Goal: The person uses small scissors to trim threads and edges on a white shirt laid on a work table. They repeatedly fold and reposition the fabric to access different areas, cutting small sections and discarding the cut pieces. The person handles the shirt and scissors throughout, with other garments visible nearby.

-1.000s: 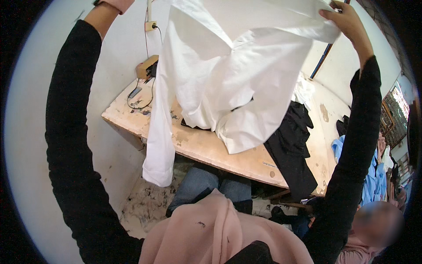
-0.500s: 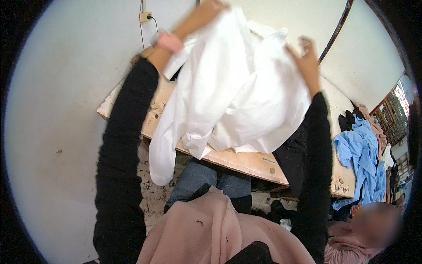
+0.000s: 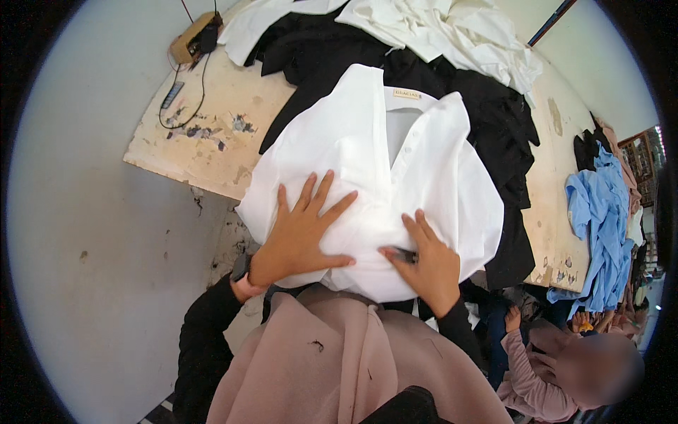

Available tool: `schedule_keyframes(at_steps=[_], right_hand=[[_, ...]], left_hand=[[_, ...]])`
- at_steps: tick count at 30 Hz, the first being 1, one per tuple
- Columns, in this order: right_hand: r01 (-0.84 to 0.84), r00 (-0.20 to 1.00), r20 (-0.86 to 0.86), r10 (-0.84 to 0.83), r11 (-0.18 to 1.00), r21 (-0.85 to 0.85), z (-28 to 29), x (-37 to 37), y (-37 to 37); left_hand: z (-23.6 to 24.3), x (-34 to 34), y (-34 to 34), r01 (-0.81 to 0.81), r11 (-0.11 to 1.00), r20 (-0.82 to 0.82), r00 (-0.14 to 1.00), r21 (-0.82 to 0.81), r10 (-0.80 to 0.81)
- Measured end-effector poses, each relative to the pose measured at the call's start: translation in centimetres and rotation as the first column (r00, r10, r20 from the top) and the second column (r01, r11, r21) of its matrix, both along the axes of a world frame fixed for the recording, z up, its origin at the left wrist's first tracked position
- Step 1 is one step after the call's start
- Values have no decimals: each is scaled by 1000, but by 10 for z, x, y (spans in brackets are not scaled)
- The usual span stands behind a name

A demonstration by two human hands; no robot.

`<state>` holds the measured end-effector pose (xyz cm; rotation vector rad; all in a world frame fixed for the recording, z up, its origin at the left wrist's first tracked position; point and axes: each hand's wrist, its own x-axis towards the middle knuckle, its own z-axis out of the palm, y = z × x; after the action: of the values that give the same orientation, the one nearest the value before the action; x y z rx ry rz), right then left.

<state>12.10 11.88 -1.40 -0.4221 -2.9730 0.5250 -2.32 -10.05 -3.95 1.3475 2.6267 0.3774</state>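
A white buttoned shirt (image 3: 466, 205) with a label inside its collar lies at the front of the table, over black garments (image 3: 508, 155). My left hand (image 3: 304, 233) rests on the shirt front with its fingers spread. To its right, my right hand (image 3: 424, 261) bends its fingers against the shirt around a small dark tool (image 3: 401, 254), probably thread snips, partly hidden by the fingers.
The worn table (image 3: 191, 155) carries white garments (image 3: 452, 28) at the back, a box (image 3: 191, 42) with cables and a grey slim object (image 3: 171, 95). Blue and other garments (image 3: 600, 219) pile at the right. Another person (image 3: 530, 367) sits at lower right. A wall (image 3: 85, 226) borders the left.
The shirt was held up by both hands; it now lies on the table, collar away from me. Both hands have come down and toward me onto its front. The black garments now show behind it.
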Motion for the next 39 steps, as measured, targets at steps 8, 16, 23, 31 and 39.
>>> schedule_keyframes(at_steps=[8,16,23,31,39], right_hand=[[-14,1000,17,14,1000,0,13,27,-19],[-14,960,-280,-4,998,-63,10,-38,5],[28,992,-115,-51,981,-194,-19,-39,11],[-44,989,-147,24,990,-132,-30,-25,10],[-34,985,-171,24,998,-57,-35,-25,8]], left_hand=[[25,30,-29,-10,995,35,999,-102,14],[29,-14,46,194,937,-237,963,290,-126],[21,-27,55,152,963,88,980,224,-176],[42,-83,117,183,810,-147,982,558,-121],[39,-79,161,-32,839,271,953,543,-139]])
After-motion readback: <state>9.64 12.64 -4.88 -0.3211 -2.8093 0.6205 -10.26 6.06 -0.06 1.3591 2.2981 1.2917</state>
